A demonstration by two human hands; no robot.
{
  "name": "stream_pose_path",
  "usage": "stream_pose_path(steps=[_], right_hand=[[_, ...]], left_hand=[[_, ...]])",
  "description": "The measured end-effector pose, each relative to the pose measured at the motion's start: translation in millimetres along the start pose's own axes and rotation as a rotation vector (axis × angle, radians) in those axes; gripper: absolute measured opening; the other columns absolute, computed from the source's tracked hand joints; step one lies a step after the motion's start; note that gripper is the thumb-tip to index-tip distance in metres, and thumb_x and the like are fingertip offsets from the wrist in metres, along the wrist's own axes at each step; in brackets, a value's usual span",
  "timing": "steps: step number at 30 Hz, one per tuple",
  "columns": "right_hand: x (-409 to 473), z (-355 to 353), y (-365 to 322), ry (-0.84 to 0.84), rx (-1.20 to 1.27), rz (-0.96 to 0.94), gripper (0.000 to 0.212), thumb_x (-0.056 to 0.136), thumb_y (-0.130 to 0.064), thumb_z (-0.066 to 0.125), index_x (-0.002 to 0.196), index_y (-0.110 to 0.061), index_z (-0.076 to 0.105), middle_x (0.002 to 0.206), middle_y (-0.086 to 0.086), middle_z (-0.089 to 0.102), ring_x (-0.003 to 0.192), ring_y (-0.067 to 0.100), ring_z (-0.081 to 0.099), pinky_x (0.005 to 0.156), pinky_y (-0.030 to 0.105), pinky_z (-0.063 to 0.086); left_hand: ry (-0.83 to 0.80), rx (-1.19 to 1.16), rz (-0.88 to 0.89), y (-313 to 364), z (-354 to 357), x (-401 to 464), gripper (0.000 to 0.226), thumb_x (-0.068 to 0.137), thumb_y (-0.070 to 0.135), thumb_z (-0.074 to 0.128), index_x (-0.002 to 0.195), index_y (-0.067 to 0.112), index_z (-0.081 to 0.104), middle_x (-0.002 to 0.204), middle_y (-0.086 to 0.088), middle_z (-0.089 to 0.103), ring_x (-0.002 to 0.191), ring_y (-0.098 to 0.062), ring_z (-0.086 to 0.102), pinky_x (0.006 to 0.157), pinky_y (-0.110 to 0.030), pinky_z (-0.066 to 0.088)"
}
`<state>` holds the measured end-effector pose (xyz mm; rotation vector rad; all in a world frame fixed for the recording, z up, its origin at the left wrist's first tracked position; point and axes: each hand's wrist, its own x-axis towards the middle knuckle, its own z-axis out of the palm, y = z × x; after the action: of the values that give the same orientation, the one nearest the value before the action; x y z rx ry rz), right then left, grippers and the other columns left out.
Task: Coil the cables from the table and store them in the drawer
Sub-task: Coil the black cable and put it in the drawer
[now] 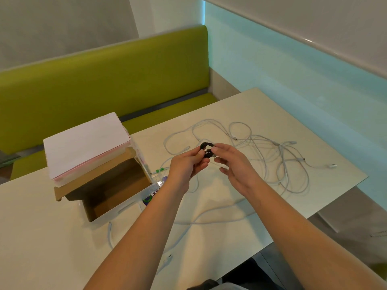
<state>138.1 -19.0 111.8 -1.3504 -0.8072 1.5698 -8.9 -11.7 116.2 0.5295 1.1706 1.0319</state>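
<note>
Several white cables [261, 155] sprawl tangled across table [240, 114]: light, limp, snag-prone. Drawer [117, 191] open, left. Left hand [186, 164] pinches small black coil [206, 150] above table; right hand [234, 164] fingers loosely spread, thumb and forefinger touching coil. Springy; grip across loops.

we find no text, brand, number or sign that we can read here. one item only: a small round blue and green sticker with white marks [149, 199] on the front wall of the open white cardboard drawer box [117, 210], half covered by the forearm; we cannot make out its characters. the flat white sheet [85, 143] on top of that box bears no print that we can see.
</note>
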Motion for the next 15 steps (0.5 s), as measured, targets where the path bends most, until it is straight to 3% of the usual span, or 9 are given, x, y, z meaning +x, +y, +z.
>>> stream_pose_path(steps=[9, 15], right_hand=[[2.8, -1.9, -1.1, 0.027, -0.065, -0.036, 0.015, 0.091, -0.026, 0.062, 0.105, -0.029, 0.06, 0.095, -0.009, 0.064, 0.088, 0.011, 0.054, 0.085, 0.033, 0.035], [6.7, -0.1, -5.4, 0.035, -0.095, 0.039, 0.022, 0.089, -0.023, 0.062, 0.11, -0.02, 0.065, 0.094, -0.004, 0.067, 0.09, 0.014, 0.057, 0.084, 0.033, 0.039]], left_hand=[[-0.075, -0.058, -0.099, 7.2, 1.2, 0.7, 0.027, 0.09, 0.005, 0.066, 0.116, 0.001, 0.068, 0.094, -0.012, 0.073, 0.072, -0.017, 0.07, 0.075, -0.023, 0.06], [-0.089, 0.027, -0.03, -1.4, 2.0, -1.2, 0.026, 0.093, 0.005, 0.063, 0.118, 0.007, 0.068, 0.102, -0.013, 0.074, 0.081, -0.02, 0.069, 0.082, -0.027, 0.059]])
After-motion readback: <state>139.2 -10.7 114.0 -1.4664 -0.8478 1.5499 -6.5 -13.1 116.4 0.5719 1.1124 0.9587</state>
